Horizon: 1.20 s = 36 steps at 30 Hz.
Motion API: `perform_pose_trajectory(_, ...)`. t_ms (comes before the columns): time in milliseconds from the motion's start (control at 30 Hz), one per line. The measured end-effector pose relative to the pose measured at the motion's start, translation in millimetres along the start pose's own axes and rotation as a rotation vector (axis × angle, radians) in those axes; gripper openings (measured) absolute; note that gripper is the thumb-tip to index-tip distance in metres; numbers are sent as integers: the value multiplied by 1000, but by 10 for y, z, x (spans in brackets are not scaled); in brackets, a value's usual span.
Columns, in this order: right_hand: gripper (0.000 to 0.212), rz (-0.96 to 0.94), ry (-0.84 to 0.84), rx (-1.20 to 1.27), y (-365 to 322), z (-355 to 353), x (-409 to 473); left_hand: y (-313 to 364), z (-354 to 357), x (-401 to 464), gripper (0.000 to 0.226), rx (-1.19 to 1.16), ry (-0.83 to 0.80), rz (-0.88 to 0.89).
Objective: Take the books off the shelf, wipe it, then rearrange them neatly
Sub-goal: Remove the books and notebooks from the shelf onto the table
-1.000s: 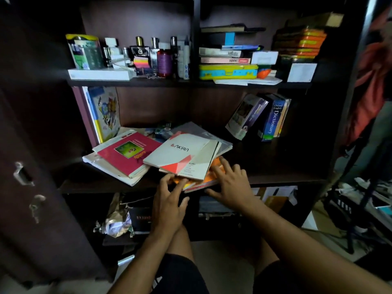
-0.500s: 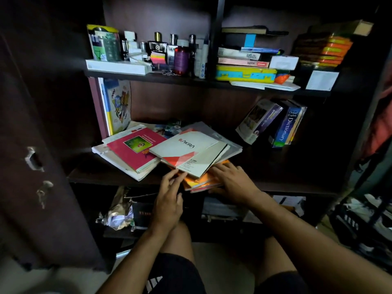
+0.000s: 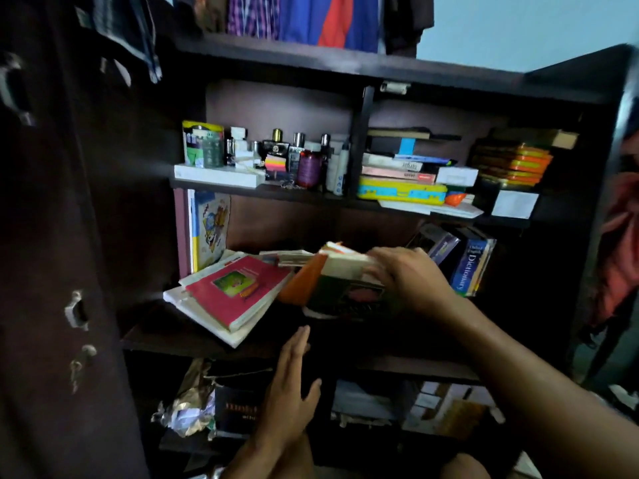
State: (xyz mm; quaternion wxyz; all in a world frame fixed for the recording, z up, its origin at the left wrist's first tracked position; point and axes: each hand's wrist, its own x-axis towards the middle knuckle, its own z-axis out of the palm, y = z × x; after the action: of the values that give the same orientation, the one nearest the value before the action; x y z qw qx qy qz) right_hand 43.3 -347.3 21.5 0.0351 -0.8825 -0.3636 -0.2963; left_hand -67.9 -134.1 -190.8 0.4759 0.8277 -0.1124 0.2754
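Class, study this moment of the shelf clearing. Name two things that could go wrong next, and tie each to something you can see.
1. The right hand alone grips a tilted bundle of books; the left hand hangs open below, so loose ones might slide out.
2. The pink book and the white books under it jut past the shelf edge, so a nudge could tip them off.

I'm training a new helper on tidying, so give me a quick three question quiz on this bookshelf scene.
1. True or false: the right hand grips a tilted bundle of books.
2. Which hand holds nothing? A) left hand B) right hand
3. Fill in: the pink book lies on the ____ side of the middle shelf.

Key: 1 true; 2 A; 3 left.
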Motion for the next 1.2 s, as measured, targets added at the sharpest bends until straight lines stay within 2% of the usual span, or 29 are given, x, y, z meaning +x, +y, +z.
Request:
perform_pose_trajectory(100, 44, 63, 58, 34, 79, -256, 5, 90, -35, 41, 65, -72, -23, -180)
perform_pose_trajectory(167, 47, 79, 51, 52, 66, -371, -138, 296, 10, 63, 27, -359, 1, -408)
perform_pose_trajectory(200, 47, 64, 54, 38, 19, -391, -256, 438, 9, 89, 19, -541, -8, -533)
perform_pose_trajectory(300, 46, -31, 96, -72, -303, -409, -754, 719, -101, 166, 78, -1010, -58, -837)
perform_pose_trajectory(367, 42, -85, 129, -101, -564, -354, -1190, 780, -224, 185, 93, -1123, -47, -949)
perform_pose_trajectory(433, 32, -130, 76, -105, -785, -227, -1602, 824, -292, 176, 87, -1041, -64, -994)
perform_pose_trajectory(500, 27, -149, -53, -74, -937, -40, -1951, 907, -238, 96, 59, -915, -101, -977)
perform_pose_trajectory(567, 30, -126, -196, 15, -1002, 76, -2204, 931, -84, -51, 32, -755, -85, -933)
perform_pose_trajectory(667, 44, -41, -333, 292, -873, -78, -2362, 925, 121, -311, 42, -627, -50, -916)
perform_pose_trajectory(733, 59, 222, -322, 506, -662, -171, -2434, 996, 171, -403, 44, -694, -100, -897)
perform_pose_trajectory(800, 75, 601, -247, 558, -472, -203, -2513, 1145, 252, -438, 40, -747, -185, -882)
perform_pose_trajectory(833, 75, 808, -288, 657, -399, -169, -2546, 1206, 317, -459, 41, -759, -227, -865)
perform_pose_trajectory(900, 60, 1174, -391, 1008, -348, -56, -2635, 1348, 470, -512, 56, -787, -330, -819)
perform_pose_trajectory(933, 58, 1279, -359, 1126, -294, -16, -2709, 1418, 562, -495, 65, -789, -387, -794)
perform_pose_trajectory(1000, 63, 1320, -177, 1162, -189, -7, -2795, 1506, 673, -405, 71, -738, -466, -730)
perform_pose_trajectory(1067, 66, 1232, 52, 1102, -40, -88, -2774, 1535, 762, -214, 70, -688, -489, -645)
perform_pose_trajectory(1200, 62, 955, 348, 909, 362, -403, -2349, 1629, 1001, 452, 76, -604, -434, -405)
